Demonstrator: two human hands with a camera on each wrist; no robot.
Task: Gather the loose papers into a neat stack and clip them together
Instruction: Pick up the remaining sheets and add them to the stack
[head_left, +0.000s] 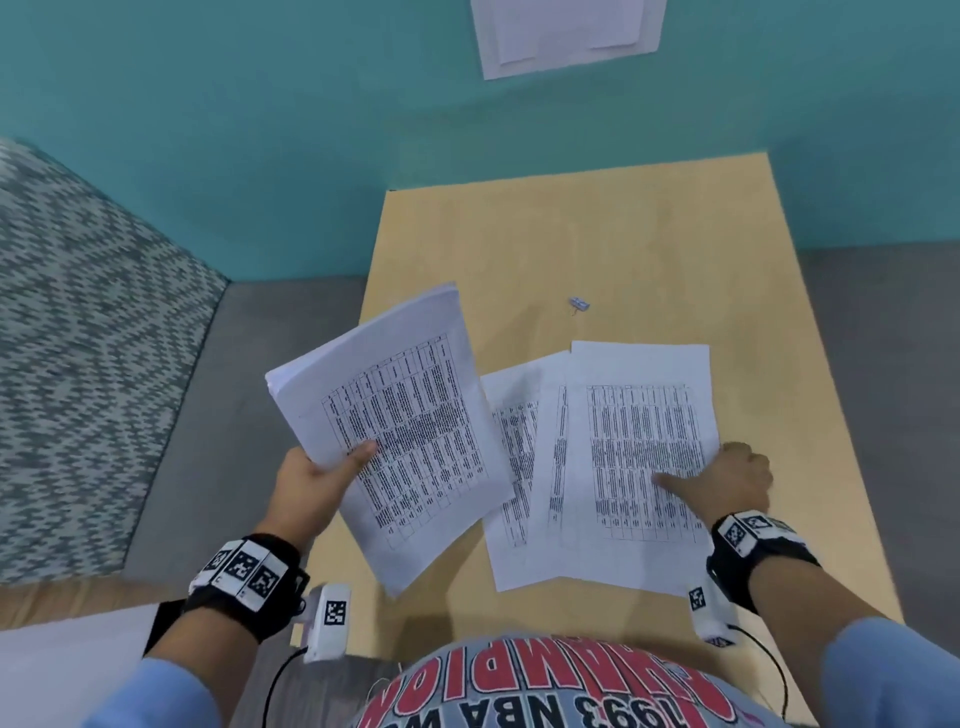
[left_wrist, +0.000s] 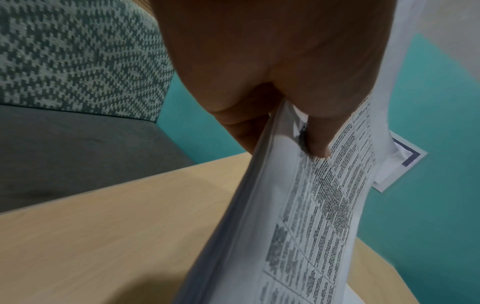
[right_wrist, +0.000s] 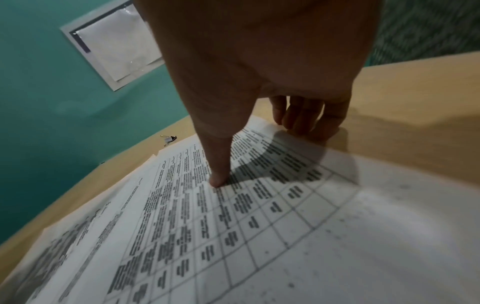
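Nearest me, the left hand (head_left: 317, 480) held a sheaf (head_left: 395, 431) off the table (head_left: 571, 244), thumb on the printed top and fingers curled beneath, clamped at its near left corner. The sheaf's long axis slanted away and to the left, its far end raised.

Just right of it, the loose sheets (head_left: 613, 467) lay flat and overlapping, fanned slightly, long axes running roughly away from the person. The right hand (head_left: 727, 480) rested at their right edge: the thumb (right_wrist: 218, 179) lay stretched straight onto the top sheet, and the other fingers (right_wrist: 306, 117) were curled down at the paper's edge, on the table. Whether they had caught under the edge, I could not tell.

So the sheets lay under and to the left of the right hand, between the two hands, and the right was plainly the nearer. I judged the next move was to slide or lift them leftward to the sheaf.

Farther off, well beyond the papers, the clip (head_left: 579, 304) lay alone on the table, untouched
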